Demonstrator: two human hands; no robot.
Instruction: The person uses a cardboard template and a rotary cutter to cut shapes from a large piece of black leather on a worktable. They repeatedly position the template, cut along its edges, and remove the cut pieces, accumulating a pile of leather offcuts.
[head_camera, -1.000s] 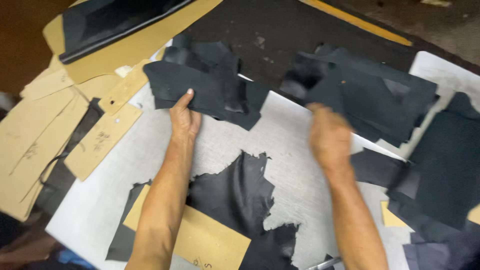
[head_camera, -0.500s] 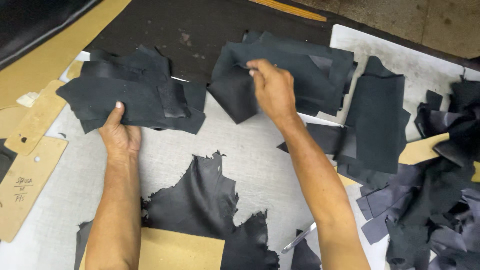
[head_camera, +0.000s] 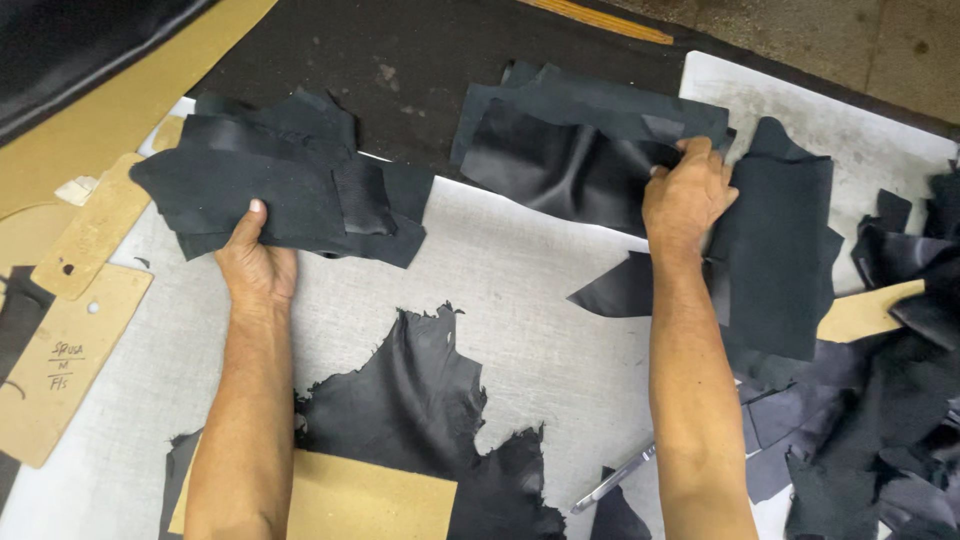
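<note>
My left hand (head_camera: 255, 262) grips the near edge of a stack of black leather pieces (head_camera: 290, 185) lying at the upper left of the grey cutting board (head_camera: 520, 300). My right hand (head_camera: 688, 195) holds the edge of a second, larger pile of black leather pieces (head_camera: 570, 140) at the upper middle. A ragged black leather scrap (head_camera: 420, 400) lies on the board between my forearms. Part of it rests on a tan cardboard pattern (head_camera: 370, 500) at the near edge.
Tan cardboard patterns (head_camera: 60, 350) lie at the left. A heap of black leather offcuts (head_camera: 880, 400) fills the right side, with a tan pattern piece (head_camera: 865, 315) in it. A metal tool (head_camera: 612, 480) lies by my right forearm. Dark leather (head_camera: 400, 60) covers the far table.
My right hand has moved right along the far pile and taken hold of its edge. My left hand keeps its grip on the left stack. The view has shifted slightly.
</note>
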